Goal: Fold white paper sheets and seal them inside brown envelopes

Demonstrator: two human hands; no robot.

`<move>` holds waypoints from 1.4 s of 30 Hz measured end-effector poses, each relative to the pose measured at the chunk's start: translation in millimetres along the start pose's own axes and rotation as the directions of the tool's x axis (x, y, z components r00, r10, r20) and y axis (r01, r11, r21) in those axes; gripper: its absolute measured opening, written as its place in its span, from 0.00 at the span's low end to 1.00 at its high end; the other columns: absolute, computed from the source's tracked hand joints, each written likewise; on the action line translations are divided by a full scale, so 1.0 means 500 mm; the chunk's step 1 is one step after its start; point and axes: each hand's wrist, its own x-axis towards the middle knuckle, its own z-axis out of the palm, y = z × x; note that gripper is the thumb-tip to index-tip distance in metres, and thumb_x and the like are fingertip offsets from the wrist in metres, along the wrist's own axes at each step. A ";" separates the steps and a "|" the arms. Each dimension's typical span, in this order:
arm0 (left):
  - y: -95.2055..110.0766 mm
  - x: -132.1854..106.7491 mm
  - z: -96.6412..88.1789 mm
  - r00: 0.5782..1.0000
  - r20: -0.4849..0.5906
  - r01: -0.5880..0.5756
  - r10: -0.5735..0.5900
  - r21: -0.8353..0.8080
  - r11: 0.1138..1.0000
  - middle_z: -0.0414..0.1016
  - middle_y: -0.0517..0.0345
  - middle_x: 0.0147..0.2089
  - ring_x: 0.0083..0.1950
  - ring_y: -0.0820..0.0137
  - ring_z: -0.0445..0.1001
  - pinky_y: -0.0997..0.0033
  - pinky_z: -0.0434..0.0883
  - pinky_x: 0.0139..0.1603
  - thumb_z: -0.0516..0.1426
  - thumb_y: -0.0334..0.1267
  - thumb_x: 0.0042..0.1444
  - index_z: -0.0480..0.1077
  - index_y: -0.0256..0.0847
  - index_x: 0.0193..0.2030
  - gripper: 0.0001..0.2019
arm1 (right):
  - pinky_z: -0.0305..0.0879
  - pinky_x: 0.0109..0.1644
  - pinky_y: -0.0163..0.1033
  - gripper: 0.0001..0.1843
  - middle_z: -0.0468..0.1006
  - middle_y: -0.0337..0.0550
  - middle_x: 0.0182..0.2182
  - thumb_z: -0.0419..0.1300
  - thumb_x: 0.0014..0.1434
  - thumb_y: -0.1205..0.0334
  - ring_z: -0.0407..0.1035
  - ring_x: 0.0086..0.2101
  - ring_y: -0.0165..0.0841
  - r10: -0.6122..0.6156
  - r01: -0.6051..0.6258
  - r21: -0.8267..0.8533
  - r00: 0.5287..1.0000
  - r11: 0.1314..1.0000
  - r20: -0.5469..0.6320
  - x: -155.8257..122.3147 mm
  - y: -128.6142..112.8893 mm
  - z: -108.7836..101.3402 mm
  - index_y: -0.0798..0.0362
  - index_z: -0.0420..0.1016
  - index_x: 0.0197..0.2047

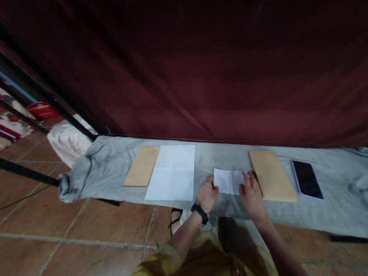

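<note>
Small white paper point(228, 180) is lying on the grey cloth point(341, 184), mid-scene near the front edge, between both hands. Left hand point(207, 195) is curling loosely at the paper's left edge, a dark bit showing by its fingertips; can't tell whether it's gripping anything. Right hand point(252, 194) is resting half open, fingers partly extended over the paper's right edge. Black wristband point(199, 213) is circling the left wrist. Left of the hands, a larger white sheet point(175, 171), fold lines showing, is lying beside a tan piece point(142, 166). Right side: another tan rectangle point(272, 175), then a phone point(307, 179), dark screen facing up. Dark red curtain point(195, 72) is hanging behind. Far left, a red item point(43, 110) is sitting on the floor, possibly showing lettering, too blurred to read.
</note>
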 end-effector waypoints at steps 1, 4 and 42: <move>0.002 -0.001 0.002 1.000 -0.023 0.005 -0.004 0.049 0.999 0.80 0.46 0.41 0.45 0.57 0.79 0.63 0.67 0.44 0.57 0.32 0.58 0.69 0.41 0.60 0.22 | 0.64 0.62 0.61 0.29 0.62 0.58 0.67 0.48 0.68 0.61 0.61 0.63 0.51 -0.037 0.037 -0.013 0.999 0.999 -0.001 -0.006 0.001 0.002 0.50 0.56 0.71; 0.005 -0.005 0.011 0.997 -0.078 0.007 0.008 0.191 0.982 0.80 0.40 0.43 0.45 0.53 0.79 0.60 0.67 0.43 0.57 0.32 0.59 0.69 0.38 0.61 0.21 | 0.63 0.64 0.59 0.27 0.62 0.55 0.68 0.45 0.70 0.61 0.58 0.65 0.48 -0.138 0.138 -0.014 0.989 0.990 0.044 -0.025 0.004 0.006 0.49 0.57 0.71; -0.397 0.023 -0.485 0.760 -0.616 0.501 -0.209 0.348 0.792 0.69 0.32 0.59 0.61 0.43 0.67 0.54 0.65 0.55 0.60 0.54 0.57 0.62 0.32 0.65 0.35 | 0.53 0.69 0.57 0.36 0.69 0.52 0.64 0.43 0.68 0.34 0.63 0.62 0.47 -0.203 0.221 -0.106 0.966 0.969 0.160 -0.048 0.028 0.027 0.49 0.65 0.66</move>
